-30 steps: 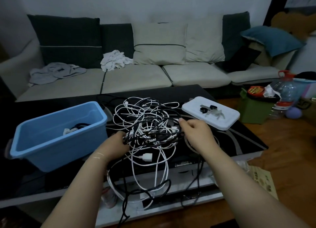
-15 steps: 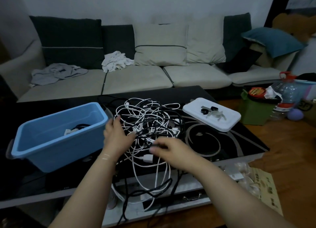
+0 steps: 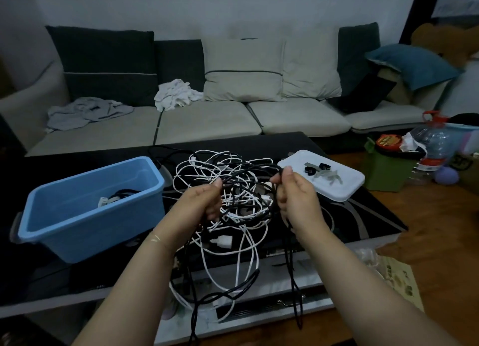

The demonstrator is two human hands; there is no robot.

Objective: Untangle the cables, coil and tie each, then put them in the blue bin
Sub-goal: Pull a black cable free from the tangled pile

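Both my hands have come up off the pile: my left hand (image 3: 204, 203) and right hand (image 3: 293, 195) now pinch one thin black cable (image 3: 248, 170) stretched between them above the tangled heap of black and white cables (image 3: 233, 211) at frame centre. I judge I'm starting to pull one cable free. The blue plastic bin (image 3: 85, 205), centre left, already holds a cable. Everything sits on a glossy black coffee table (image 3: 363, 216); a white lid with ties (image 3: 326, 177) lies right, a grey sofa (image 3: 207, 122) behind.
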